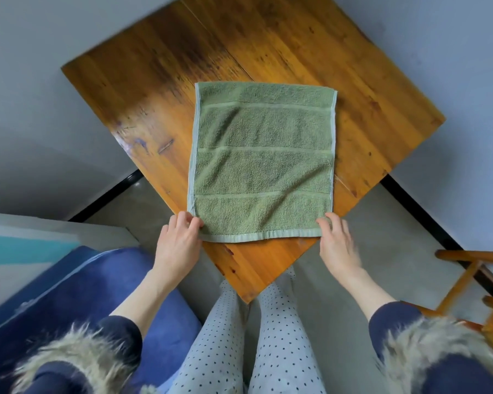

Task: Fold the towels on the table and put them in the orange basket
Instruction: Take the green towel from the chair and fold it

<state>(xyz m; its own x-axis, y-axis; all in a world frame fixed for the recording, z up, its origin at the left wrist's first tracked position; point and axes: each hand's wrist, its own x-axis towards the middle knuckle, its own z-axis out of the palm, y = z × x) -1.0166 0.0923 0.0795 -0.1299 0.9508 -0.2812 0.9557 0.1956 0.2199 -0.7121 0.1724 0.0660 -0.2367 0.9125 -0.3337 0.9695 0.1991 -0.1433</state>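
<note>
Now the green towel [262, 163] lies flat on the wooden surface [160, 81], the left hand [177, 243] and right hand [337, 243] pinching its near corners, so an uneven lift can make the fold crooked; no orange basket is visible.

We see a wooden bench [282, 46] set cornerwise into a corner of pale grey walls [34, 89]. A black skirting [421, 211] edges the grey floor [387, 251]. A blue sofa [77, 285] sits at lower left, a wooden chair [467, 277] at right. Soft light gleams on the wood.
</note>
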